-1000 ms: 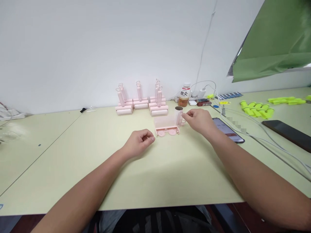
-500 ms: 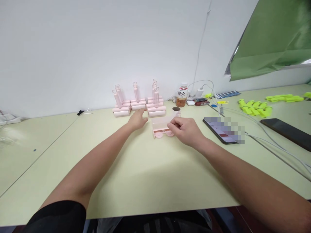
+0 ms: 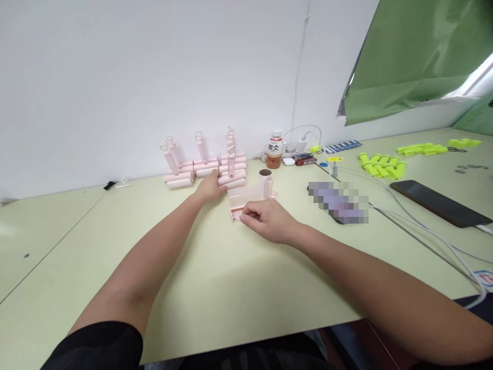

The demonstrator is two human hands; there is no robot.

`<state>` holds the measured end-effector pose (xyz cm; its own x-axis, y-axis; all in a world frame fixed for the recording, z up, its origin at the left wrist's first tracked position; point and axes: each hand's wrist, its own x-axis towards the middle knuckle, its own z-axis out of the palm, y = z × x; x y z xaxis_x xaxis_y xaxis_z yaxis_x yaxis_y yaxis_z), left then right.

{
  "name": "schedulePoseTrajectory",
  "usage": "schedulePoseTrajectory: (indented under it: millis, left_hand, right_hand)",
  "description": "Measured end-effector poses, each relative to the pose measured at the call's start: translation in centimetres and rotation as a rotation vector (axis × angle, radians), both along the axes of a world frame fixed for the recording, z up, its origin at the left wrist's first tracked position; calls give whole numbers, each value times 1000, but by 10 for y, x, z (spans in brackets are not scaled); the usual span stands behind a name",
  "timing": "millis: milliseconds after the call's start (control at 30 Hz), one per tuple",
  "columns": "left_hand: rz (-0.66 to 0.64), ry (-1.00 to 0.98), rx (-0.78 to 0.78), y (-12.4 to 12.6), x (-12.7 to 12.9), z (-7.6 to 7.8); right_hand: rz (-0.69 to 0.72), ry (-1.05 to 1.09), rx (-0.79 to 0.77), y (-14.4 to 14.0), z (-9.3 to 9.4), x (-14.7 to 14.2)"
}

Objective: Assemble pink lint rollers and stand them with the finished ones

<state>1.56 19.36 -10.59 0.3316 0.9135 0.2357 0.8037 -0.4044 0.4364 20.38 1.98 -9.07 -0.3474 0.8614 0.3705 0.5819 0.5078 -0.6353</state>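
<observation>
Rollers (image 3: 179,174) crowd the back left of the surface (image 3: 200,288), a labelled bottle (image 3: 275,154) stands by the wall, and a phone (image 3: 339,203) lies off to the right! Behind the open pink case (image 3: 246,194), an upright roll (image 3: 264,179) stands close. Left hand (image 3: 210,187) meets the left end of the front pink roller (image 3: 231,180), its grip partly hidden, so no telling whether it's closed. Right hand (image 3: 267,220) covers the case's right part, fingers (image 3: 250,208) curled, thumb near index; whether they pinch it, can't tell!
</observation>
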Motion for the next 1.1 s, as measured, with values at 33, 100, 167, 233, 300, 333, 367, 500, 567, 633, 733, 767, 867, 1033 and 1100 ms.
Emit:
schedulePoseTrajectory:
  millis: [33, 100, 167, 233, 300, 333, 367, 500, 567, 633, 733, 767, 867, 1033, 1100]
  left_hand:
    - [10, -17, 7, -5, -7, 1]
    - [33, -61, 29, -16, -21, 6]
    - [47, -121, 51, -31, -35, 15]
    - [-3, -257, 54, -49, -47, 28]
    - [-102, -432, 40, -67, -54, 43]
    - [-164, -512, 26, -77, -55, 51]
    - [-231, -580, 17, -86, -55, 59]
    - [-441, -766, -13, -114, -42, 79]
    - [-513, -818, -39, -124, -32, 78]
    - [-542, -863, -82, -132, -20, 72]
    - [-544, -937, -224, -144, -4, 60]
    - [-550, -944, -297, -147, -2, 58]
    - [-535, -942, -410, -143, -5, 57]
    - [-255, -494, -254, -100, -47, 60]
    - [-125, -143, -196, -81, -63, 53]
  right_hand:
    - [-20, 11, -10, 1, 0, 0]
    - [-75, 49, -15, 2, 1, 1]
    - [-146, 122, 5, 3, 2, 2]
    - [-217, 227, 35, 5, 3, 5]
    - [-241, 335, 49, 6, 3, 8]
    - [-227, 386, 44, 7, 3, 9]
    - [-194, 436, 26, 7, 2, 10]
    - [66, 690, -126, 5, -1, 6]
    - [216, 778, -224, 2, -1, 2]
    - [315, 833, -309, -2, 1, -1]
    - [327, 917, -350, -6, 5, -4]
    - [303, 943, -341, -7, 8, -4]
    - [205, 1003, -297, -7, 14, -2]
    - [70, 1146, -173, 1, 25, 10]
    - [5, 1181, -125, 7, 26, 15]
